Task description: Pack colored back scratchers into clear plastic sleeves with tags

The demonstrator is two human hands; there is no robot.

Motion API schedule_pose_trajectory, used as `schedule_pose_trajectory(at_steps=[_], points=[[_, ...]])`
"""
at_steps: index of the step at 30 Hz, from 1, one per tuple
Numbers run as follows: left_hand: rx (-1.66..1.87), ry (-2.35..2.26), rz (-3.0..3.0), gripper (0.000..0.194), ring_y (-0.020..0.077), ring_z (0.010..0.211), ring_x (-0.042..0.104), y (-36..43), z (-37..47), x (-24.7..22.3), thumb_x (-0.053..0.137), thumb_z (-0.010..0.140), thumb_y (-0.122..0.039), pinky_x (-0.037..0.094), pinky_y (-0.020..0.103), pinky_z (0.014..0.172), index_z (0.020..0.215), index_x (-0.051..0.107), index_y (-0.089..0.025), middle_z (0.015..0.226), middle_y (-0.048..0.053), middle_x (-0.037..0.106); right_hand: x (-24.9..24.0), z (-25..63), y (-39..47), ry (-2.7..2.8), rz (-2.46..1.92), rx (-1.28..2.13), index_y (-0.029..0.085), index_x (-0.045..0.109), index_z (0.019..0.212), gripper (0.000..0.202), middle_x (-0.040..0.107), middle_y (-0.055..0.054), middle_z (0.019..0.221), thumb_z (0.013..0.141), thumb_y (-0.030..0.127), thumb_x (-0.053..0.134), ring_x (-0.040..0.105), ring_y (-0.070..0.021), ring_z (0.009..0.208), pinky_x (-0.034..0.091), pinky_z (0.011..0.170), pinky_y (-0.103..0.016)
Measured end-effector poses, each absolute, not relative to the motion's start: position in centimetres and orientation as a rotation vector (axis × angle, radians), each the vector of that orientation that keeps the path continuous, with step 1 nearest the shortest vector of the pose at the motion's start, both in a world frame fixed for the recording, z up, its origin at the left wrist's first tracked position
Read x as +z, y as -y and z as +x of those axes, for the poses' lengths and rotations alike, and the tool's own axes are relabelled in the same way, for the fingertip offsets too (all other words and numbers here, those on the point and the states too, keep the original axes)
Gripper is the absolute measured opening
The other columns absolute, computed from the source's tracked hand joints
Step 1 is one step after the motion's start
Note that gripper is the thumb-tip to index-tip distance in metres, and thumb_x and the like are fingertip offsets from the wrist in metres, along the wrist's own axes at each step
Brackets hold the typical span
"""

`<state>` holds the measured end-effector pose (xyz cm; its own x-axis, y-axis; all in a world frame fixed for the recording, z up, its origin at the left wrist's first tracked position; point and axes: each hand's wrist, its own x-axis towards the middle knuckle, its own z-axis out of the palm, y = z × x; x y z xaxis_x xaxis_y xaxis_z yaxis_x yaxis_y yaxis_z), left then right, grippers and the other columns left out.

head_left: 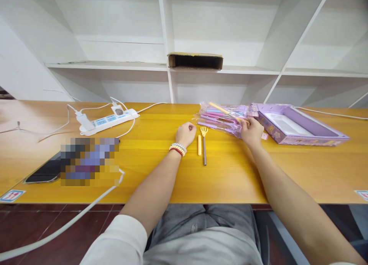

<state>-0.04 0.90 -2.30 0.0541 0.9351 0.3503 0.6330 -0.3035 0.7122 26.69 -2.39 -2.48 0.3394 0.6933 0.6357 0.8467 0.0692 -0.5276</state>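
My left hand [186, 134] rests on the wooden table with its fingers curled in; whether anything is inside them is hidden. Just right of it lie a short yellow stick [199, 145] and a small claw-shaped tool [204, 142] with a yellow head and metal rod. My right hand [252, 132] is closed on a yellow stick [220, 108] at the right end of a clear plastic bag [212, 119]. Purple, pink and blue pens or sticks show in the bag, and the yellow stick slants over it.
An open purple box [313, 141] stands right of the bag. At the left are a white power strip [110, 122] with cables, a dark phone [46, 170] and a blurred-out item. White shelves behind hold a cardboard box [195, 61].
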Motion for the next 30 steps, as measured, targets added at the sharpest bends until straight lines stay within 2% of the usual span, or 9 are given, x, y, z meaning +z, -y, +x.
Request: schedule_pose_trajectory(at_steps=[3, 6, 9, 13, 16, 18, 21, 27, 30], points=[[1.246, -1.342, 1.805, 0.031, 0.0149, 0.081, 0.058, -0.7, 0.2, -1.8, 0.045, 0.084, -0.042, 0.043, 0.026, 0.075, 0.086, 0.062, -0.016, 0.087, 0.005, 0.066, -1.5, 25.3, 3.3, 1.359, -1.491, -0.147, 0.014, 0.065, 0.09, 0.033, 0.066, -0.009, 0.083, 0.083, 0.04, 0.045, 0.058, -0.0202, 0.075, 0.044, 0.07, -0.032], [1.225, -1.056, 1.595, 0.037, 0.0142, 0.082, 0.059, -0.4, 0.5, -1.4, 0.047, 0.083, -0.048, 0.044, 0.024, 0.069, 0.098, 0.058, -0.015, 0.095, 0.006, 0.065, -0.7, 23.7, 4.2, 1.463, -1.351, -0.024, 0.015, 0.065, 0.086, 0.028, 0.065, -0.006, 0.079, 0.08, 0.039, 0.051, 0.057, -0.0173, 0.072, 0.043, 0.067, -0.029], [1.225, -0.836, 1.373, 0.039, 0.0131, 0.08, 0.059, -0.1, 0.8, -0.8, 0.052, 0.079, -0.051, 0.043, 0.022, 0.06, 0.095, 0.057, -0.015, 0.097, 0.007, 0.063, -0.1, 22.4, 5.0, 1.58, -1.287, 0.355, 0.015, 0.065, 0.076, 0.026, 0.059, -0.001, 0.063, 0.076, 0.04, 0.057, 0.051, -0.0123, 0.057, 0.038, 0.055, -0.025], [1.28, -0.641, 1.131, 0.037, 0.0105, 0.072, 0.059, 0.3, 0.9, 0.2, 0.059, 0.074, -0.051, 0.044, 0.021, 0.059, 0.084, 0.057, -0.015, 0.082, 0.004, 0.063, 0.4, 21.9, 5.9, 1.62, -1.191, 1.043, 0.016, 0.062, 0.07, 0.026, 0.052, 0.003, 0.052, 0.071, 0.042, 0.064, 0.04, -0.0076, 0.041, 0.027, 0.041, -0.022], [1.282, -0.601, 1.024, 0.035, 0.0069, 0.056, 0.054, 0.5, 0.7, 0.9, 0.063, 0.072, -0.048, 0.042, 0.02, 0.053, 0.074, 0.054, -0.014, 0.066, 0.0, 0.059, 0.6, 22.1, 6.3, 1.556, -1.023, 1.433, 0.016, 0.064, 0.078, 0.032, 0.061, -0.001, 0.06, 0.065, 0.045, 0.068, 0.052, -0.012, 0.045, 0.034, 0.042, -0.023], [1.246, -0.63, 0.998, 0.035, 0.0058, 0.047, 0.049, 0.7, 0.5, 1.2, 0.063, 0.072, -0.048, 0.039, 0.02, 0.047, 0.07, 0.052, -0.014, 0.057, -0.002, 0.054, 0.7, 22.2, 6.4, 1.538, -0.889, 1.573, 0.014, 0.065, 0.079, 0.043, 0.065, -0.006, 0.067, 0.065, 0.054, 0.064, 0.059, -0.0168, 0.054, 0.038, 0.044, -0.025], [1.063, -0.676, 1.054, 0.036, 0.0061, 0.041, 0.045, 1.1, 0.4, 1.3, 0.062, 0.073, -0.048, 0.036, 0.02, 0.042, 0.067, 0.052, -0.015, 0.05, -0.003, 0.049, 0.7, 22.2, 6.1, 1.475, -0.863, 1.568, 0.014, 0.065, 0.082, 0.052, 0.066, -0.008, 0.067, 0.07, 0.063, 0.054, 0.061, -0.0175, 0.056, 0.036, 0.041, -0.024], [0.596, -0.632, 1.292, 0.034, 0.0051, 0.038, 0.042, 2.9, 1.6, 0.9, 0.072, 0.064, -0.041, 0.03, 0.02, 0.039, 0.063, 0.055, -0.011, 0.047, -0.003, 0.047, 0.2, 21.6, 4.8, 1.187, -0.988, 1.286, 0.017, 0.058, 0.083, 0.035, 0.062, -0.001, 0.061, 0.071, 0.05, 0.061, 0.052, -0.0105, 0.044, 0.029, 0.037, -0.021], [0.452, -0.631, 1.433, 0.036, 0.0051, 0.037, 0.04, 3.5, 2.2, 0.6, 0.072, 0.063, -0.043, 0.027, 0.02, 0.037, 0.059, 0.054, -0.012, 0.046, -0.003, 0.046, -0.1, 22.0, 3.9, 1.025, -0.981, 1.129, 0.019, 0.054, 0.075, 0.024, 0.058, 0.001, 0.061, 0.071, 0.043, 0.058, 0.049, -0.0101, 0.044, 0.029, 0.037, -0.022]])
